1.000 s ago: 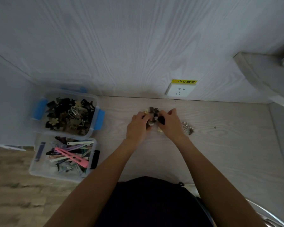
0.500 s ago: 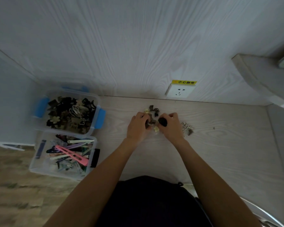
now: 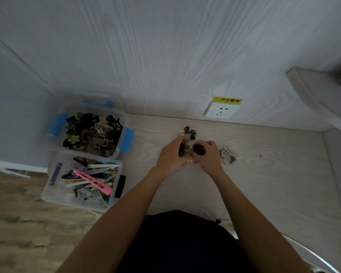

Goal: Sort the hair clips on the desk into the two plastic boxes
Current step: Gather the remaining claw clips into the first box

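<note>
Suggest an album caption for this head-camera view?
Both hands gather small dark hair clips on the desk beside two filled boxes.

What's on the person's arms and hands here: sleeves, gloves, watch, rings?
Both forearms are bare up to the bottom edge of the picture: no sleeves show. The left hand and right hand wear no gloves, and no watch or bracelet shows at either wrist. Rings: too small and dim to tell. Dark clothing covers the torso.
</note>
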### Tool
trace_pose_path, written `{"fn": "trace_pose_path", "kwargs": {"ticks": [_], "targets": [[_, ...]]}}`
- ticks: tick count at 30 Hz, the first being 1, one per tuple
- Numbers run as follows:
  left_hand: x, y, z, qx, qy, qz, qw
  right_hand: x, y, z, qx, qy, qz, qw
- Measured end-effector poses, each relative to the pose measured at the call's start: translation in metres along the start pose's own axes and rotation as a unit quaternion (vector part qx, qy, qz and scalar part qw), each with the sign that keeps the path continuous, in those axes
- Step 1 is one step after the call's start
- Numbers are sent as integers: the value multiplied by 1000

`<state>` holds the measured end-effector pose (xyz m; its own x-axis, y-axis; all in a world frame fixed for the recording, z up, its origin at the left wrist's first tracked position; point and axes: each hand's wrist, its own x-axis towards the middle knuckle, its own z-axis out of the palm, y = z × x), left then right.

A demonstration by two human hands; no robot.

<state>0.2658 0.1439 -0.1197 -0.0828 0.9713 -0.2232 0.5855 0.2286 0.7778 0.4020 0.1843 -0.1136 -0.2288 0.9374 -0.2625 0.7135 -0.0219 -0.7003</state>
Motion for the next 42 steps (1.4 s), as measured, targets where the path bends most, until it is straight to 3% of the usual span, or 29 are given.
{"fn": "trace_pose_path", "kwargs": {"ticks": [7,10,13,18,23,26,30,35,40,42], "targets": [[-26,14,-57,-12,95,69,993,-6,-56,-16,127,10,-32,991],[-44,13,-111,-24,166,66,984,-6,-116,-7,244,-48,-69,966],[-59,1,-155,-58,227,21,972,1,-165,19,268,-109,-101,952],[-73,-47,-208,-53,294,-84,951,13,-211,67,194,-165,-153,955],[-71,-85,-239,81,269,-133,951,35,-231,103,-1,-133,-227,965],[-82,-94,-242,131,252,-147,948,43,-244,117,-59,-117,-262,956],[-99,-104,-233,149,260,-133,945,39,-258,124,-25,-148,-267,952],[-100,-103,-227,159,287,-83,941,19,-237,113,-63,-159,-293,941],[-93,-97,-214,173,283,-55,942,-3,-208,102,-155,-229,-338,900],[-88,-88,-204,168,275,-53,945,-8,-200,97,-143,-233,-362,891]]}}
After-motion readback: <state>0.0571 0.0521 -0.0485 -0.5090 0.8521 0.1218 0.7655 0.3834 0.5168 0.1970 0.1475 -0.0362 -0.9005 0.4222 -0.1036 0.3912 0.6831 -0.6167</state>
